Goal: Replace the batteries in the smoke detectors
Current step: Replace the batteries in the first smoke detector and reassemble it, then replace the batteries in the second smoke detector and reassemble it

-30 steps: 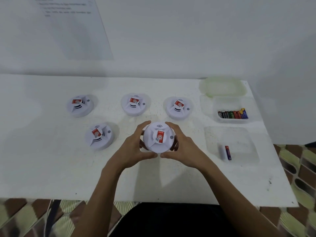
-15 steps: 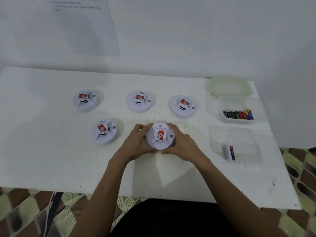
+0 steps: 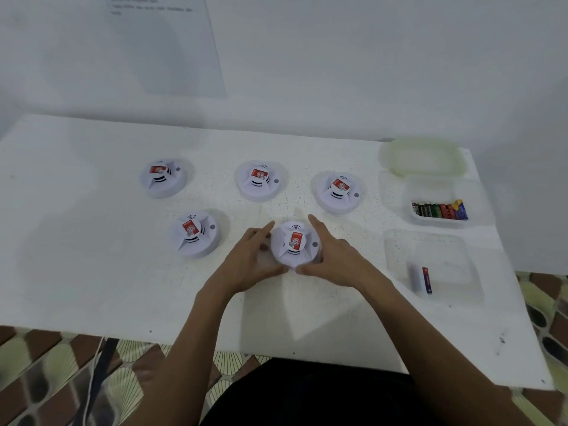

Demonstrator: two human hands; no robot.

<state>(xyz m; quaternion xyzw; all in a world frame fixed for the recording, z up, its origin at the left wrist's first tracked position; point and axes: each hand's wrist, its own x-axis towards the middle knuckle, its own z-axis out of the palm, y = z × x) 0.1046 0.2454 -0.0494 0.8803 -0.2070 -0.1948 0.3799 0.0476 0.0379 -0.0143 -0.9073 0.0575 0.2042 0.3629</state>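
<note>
A white round smoke detector point(image 3: 295, 245) with a red label sits on the white table point(image 3: 92, 272), in the front row. My left hand point(image 3: 250, 261) cups its left side and my right hand point(image 3: 336, 259) cups its right side. Both thumbs lie along its near edge and the index fingers reach round its far side. Several fresh batteries point(image 3: 439, 210) lie in a clear tub point(image 3: 410, 192) at the right. One red and blue battery point(image 3: 426, 280) lies in a second clear tray point(image 3: 461, 259) nearer to me.
Other smoke detectors stand around: one to the left point(image 3: 194, 233), and three in the back row point(image 3: 162, 177) point(image 3: 259, 179) point(image 3: 338, 189). A cloudy lid point(image 3: 422, 155) lies at the back right. A paper sheet point(image 3: 166, 41) hangs on the wall.
Both hands have carried the detector away from me and down onto the table, and their fingers are now straighter around it. The view has tilted slightly.
</note>
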